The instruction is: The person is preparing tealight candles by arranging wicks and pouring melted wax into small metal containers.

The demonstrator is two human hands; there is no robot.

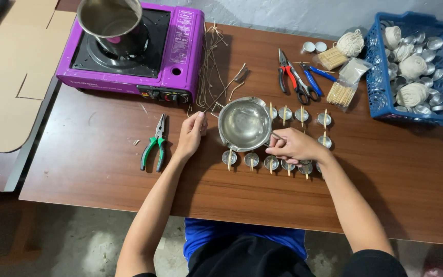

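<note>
Here, a steel pot is held above a brown table, over two rows of small metal cups with wooden sticks laid across their rims. The left hand is closed around the pot's wire handle at its left side, thumb and fingers pinched on it. The right hand is curled at the pot's right rim, pinching a thin rod or handle there; what exactly it grips cannot be told. The near row of cups runs just below the pot and under the right hand; the far row lies to the pot's right. Green pliers lie left of the left hand, apart from it. A purple stove with a tall pot stands at the far left. Strands of wick lie beside it. Red pliers and blue-handled tools lie farther back. A blue basket at the right holds balls of string and more cups.
</note>
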